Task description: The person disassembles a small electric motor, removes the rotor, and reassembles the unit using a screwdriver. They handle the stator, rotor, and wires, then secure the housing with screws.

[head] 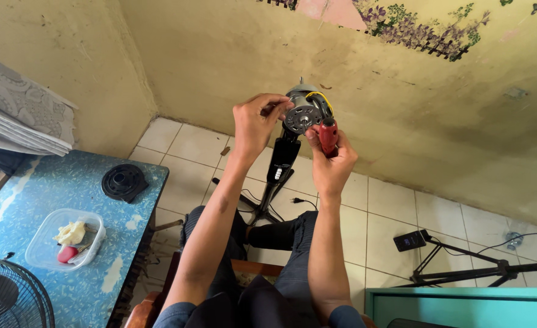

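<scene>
Looks like the bare grey stand-fan motor (304, 109) is mid-teardown, held up over the lap; right hand (331, 159) has its grip clamped on a red-handled screwdriver (328, 135), tip at the motor face; left hand (255, 121) pinches the housing edge; next probably needs steady turning pressure; black fan part (123, 181) sits on the blue tabletop (50, 194).

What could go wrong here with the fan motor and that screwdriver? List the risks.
1. The right hand works a red-handled screwdriver at the bare fan motor while the left hand pinches something small right beside it; a slip might jab those fingers.
2. Any small part dropped from that height could bounce across the tiled floor.
3. The fan stand is top-heavy and may tip under pressure.
</scene>
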